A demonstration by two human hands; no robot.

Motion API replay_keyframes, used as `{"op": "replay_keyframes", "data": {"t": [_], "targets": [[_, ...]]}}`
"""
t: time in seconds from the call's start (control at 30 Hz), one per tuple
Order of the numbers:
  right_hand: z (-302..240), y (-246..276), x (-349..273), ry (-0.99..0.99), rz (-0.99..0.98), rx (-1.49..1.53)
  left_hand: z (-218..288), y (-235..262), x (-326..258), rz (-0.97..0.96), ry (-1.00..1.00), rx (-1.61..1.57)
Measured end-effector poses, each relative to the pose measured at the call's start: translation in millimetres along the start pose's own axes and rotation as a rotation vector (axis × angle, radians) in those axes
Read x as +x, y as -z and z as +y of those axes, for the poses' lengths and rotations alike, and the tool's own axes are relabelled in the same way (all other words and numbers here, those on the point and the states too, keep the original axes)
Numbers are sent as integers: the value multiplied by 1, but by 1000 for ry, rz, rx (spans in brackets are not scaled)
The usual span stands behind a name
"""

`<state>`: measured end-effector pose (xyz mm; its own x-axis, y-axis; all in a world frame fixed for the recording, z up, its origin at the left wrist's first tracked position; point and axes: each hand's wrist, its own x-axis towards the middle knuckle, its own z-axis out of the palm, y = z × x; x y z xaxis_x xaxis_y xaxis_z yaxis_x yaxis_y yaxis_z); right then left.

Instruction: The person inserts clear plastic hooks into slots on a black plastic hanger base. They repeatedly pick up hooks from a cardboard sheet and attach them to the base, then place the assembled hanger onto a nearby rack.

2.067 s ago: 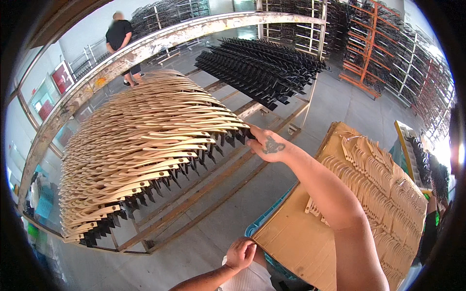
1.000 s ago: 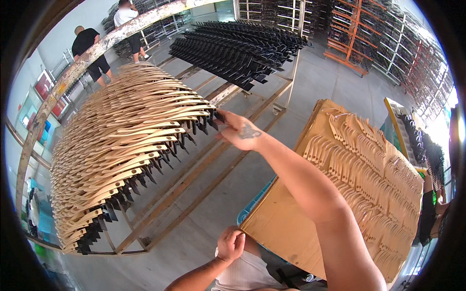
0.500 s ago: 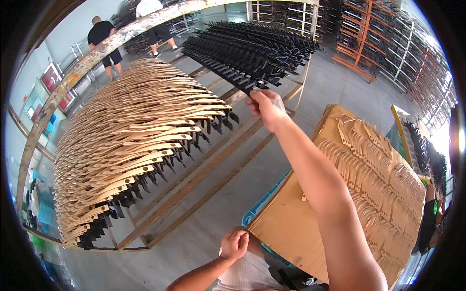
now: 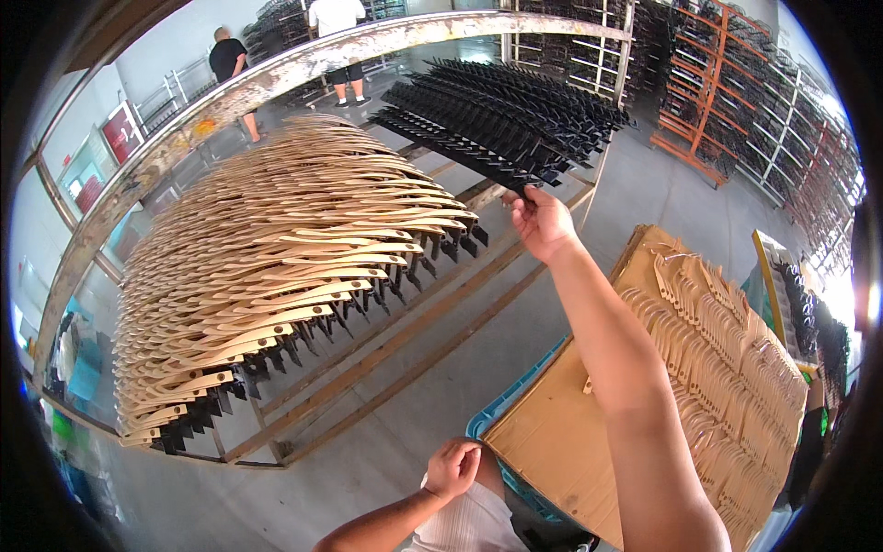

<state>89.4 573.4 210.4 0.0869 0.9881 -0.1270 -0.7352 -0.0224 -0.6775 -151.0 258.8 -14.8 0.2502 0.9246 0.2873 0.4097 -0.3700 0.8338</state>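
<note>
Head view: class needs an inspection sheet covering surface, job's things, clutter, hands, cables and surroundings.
surface: cardboard sheet over blue crate, bearing curved tan pieces
job's things: black-ended tan handles and black parts in rows on a rusty frame
clutter: light-blue item at left, too blurred to identify
hands: right hand at black parts' near end, grip unclear; left hand curled by cardboard corner
cables: nothing seen
surroundings: person in black, person in white, orange rack beyond

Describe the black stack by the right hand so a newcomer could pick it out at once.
Find the metal rack with the worn, paint-flecked upper bar. On it, right of the big pile of pale, curved handles, lies the black stack, its near end at the person's right hand. Unlike that pile, it shows only dark pieces, no pale handles.
</note>
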Motion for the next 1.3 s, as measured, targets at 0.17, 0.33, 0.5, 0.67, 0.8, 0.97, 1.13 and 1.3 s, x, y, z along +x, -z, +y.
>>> {"op": "replay_keyframes", "data": {"t": [0.17, 0.33, 0.5, 0.67, 0.8, 0.97, 1.13, 1.3], "targets": [[-26, 11, -49, 99, -12, 25, 8, 8, -1, 67, -61, 20], [-25, 73, -186, 179, 141, 142, 5, 17, -15, 80, -82, 51], [-16, 191, -385, 303, 183, 59, 14, 7, -26, 71, -249, 59], [19, 225, -561, 328, 303, 39, 84, -19, -47, -110, -244, -287], [31, 228, -670, 287, 410, -45, 176, -88, -40, -356, 268, -1166], [83, 296, -778, 197, 451, 44, 214, -95, -36, -496, 562, -1345], [135, 327, -864, 117, 429, 124, 187, -101, -75, -331, 726, -1148], [152, 349, -918, -68, 516, 56, 162, -99, -87, -371, 832, -1030]]}}
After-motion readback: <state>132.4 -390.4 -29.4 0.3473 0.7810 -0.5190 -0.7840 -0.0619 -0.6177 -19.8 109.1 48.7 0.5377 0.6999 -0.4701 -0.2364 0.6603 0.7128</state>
